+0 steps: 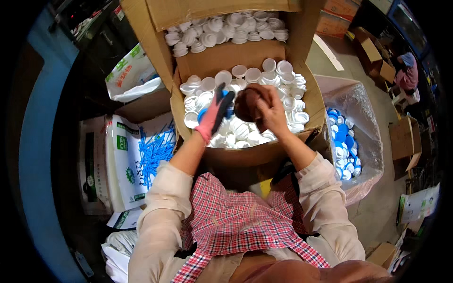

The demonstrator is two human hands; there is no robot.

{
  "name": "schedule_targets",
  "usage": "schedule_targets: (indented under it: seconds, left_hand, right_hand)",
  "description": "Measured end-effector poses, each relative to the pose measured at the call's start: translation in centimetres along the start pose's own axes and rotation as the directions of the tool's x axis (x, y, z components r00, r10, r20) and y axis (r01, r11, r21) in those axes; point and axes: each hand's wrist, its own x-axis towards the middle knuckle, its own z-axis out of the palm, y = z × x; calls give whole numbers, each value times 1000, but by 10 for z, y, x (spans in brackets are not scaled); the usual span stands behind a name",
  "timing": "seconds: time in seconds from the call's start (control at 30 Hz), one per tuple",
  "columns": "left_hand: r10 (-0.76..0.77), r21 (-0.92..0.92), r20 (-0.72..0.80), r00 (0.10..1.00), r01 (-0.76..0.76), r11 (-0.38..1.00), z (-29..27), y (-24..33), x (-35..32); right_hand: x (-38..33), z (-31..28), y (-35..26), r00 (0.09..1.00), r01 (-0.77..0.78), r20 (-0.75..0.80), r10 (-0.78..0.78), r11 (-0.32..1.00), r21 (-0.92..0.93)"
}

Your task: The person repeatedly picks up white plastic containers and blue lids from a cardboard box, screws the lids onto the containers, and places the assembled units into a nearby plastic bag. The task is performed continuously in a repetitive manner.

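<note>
My left hand [218,112], in a pink and black glove, reaches over a cardboard box of white plastic caps [245,132]. Its fingers are stretched out and point away from me. Bits of blue plastic [230,112] show against the palm side; whether they touch the glove I cannot tell. Another blue piece [202,115] shows at the other side of the glove. Bare and closed, my right hand [270,109] grips a dark brown round object [247,101] a little above the caps. The brown object's exact kind is unclear.
A far cardboard compartment holds more white caps [226,30]. On the right stands a plastic-lined bin [368,137] of blue and white caps. Thin blue sticks [158,148] lie on white sacks at left. A person [406,75] is at far right, near cartons.
</note>
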Motion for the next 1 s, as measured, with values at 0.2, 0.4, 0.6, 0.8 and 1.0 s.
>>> schedule_targets:
  seconds: [0.2,0.4,0.6,0.8,1.0]
  left_hand:
    - [-289,-650,507,812,581,491,46,9,16]
    - [165,-251,292,942,-91,964,71,-36,30]
    - [402,478,59,914,-379,792,58,-73,39]
    - [-19,997,-36,999,35,-75,-26,-46,53]
    - [-107,940,-298,949,272,-206,-92,-75,48]
  right_hand:
    - [-21,-22,-1,867,480,417,-273,683,-550]
    - [-9,-51,-8,898,394,158,-410,592,-703]
    - [-37,-58,30,797,-156,377,472,763,-627]
    - [-23,-85,25,943,-165,137,302,786,-595]
    - [-27,-59,39,953,70,288,99,850,-521]
